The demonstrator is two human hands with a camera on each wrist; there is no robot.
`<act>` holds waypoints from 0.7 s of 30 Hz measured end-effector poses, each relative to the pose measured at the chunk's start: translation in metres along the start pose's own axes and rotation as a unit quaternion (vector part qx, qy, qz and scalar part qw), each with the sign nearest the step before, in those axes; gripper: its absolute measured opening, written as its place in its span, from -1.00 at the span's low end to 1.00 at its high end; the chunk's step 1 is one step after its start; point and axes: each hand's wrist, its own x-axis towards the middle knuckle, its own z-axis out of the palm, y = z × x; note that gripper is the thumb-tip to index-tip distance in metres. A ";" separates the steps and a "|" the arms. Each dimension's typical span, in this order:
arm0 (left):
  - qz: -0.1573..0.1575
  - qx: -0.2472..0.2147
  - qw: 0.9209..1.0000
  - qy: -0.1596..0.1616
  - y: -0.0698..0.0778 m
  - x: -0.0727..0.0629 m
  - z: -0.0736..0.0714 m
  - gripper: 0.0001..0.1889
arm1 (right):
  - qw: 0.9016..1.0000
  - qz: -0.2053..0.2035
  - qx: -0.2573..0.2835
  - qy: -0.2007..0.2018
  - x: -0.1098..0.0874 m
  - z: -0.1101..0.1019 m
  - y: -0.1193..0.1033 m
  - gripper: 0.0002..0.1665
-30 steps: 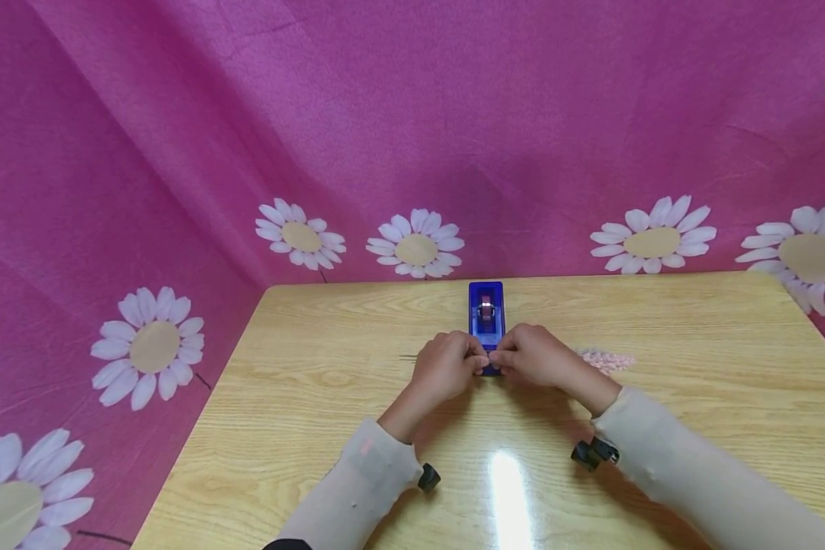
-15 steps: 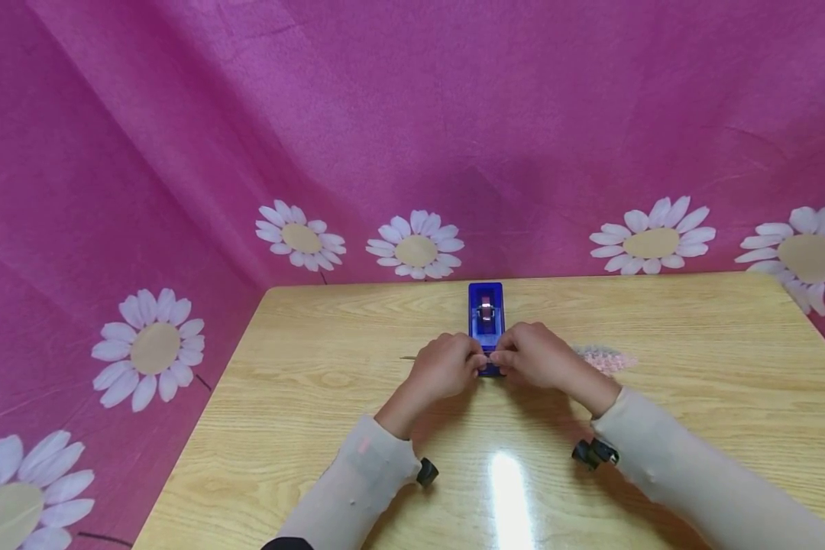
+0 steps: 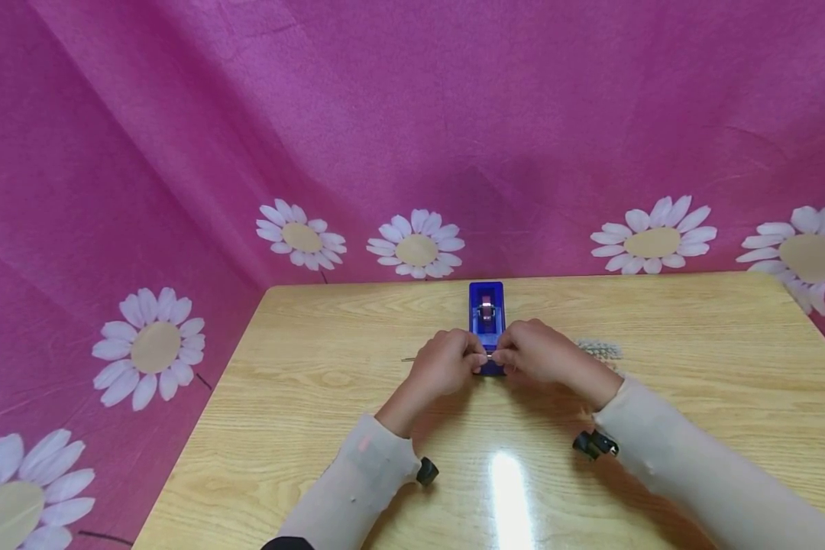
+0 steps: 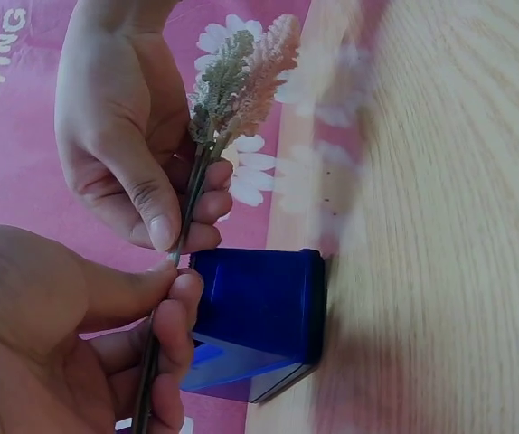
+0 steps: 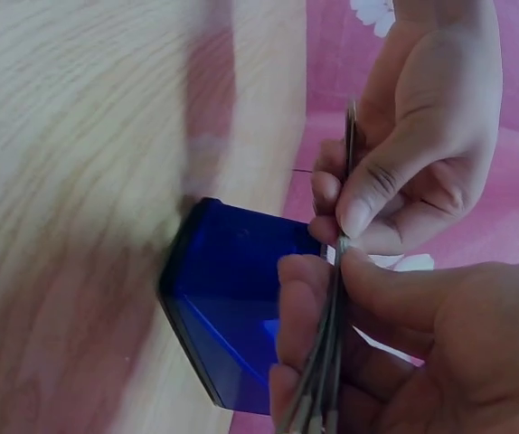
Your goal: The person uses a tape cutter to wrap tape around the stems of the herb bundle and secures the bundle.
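Both hands meet over a blue tape dispenser and hold a thin bunch of flower sprays by the stems. One spray head is grey-green, the other pink; they stick out past the right hand. My left hand pinches the stems between thumb and curled fingers, their thin ends poking out on its left. Close beside it, my right hand grips the same stems nearer the heads. A small pale shiny bit, like clear tape, shows on the stems between the two thumbs.
The dispenser stands on a wood-grain table, near its back edge. Behind it hangs a pink cloth with white daisies. Black wrist cameras sit at both sleeves.
Right of my right hand, the grey-green head now shows where pink showed before, so the bunch has turned. My right hand has tilted slightly; the dispenser stays put.
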 end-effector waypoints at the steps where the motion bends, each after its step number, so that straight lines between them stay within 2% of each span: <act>1: -0.005 -0.008 1.000 -0.004 0.000 0.000 0.000 -0.79 | 1.000 0.001 0.001 0.005 0.000 0.001 0.000 -0.64; 6: -0.028 -0.026 0.999 -0.005 0.003 -0.001 0.001 -0.66 | 0.999 0.002 -0.011 0.031 0.000 0.005 0.000 -0.69; 14: -0.056 -0.003 0.998 0.042 0.004 -0.001 0.007 -0.59 | 0.997 0.007 -0.009 0.073 -0.001 0.012 -0.001 -0.74; 21: -0.057 -0.007 0.996 0.072 0.000 0.000 0.015 -0.63 | 0.994 0.017 -0.004 0.104 -0.003 0.015 -0.001 -0.79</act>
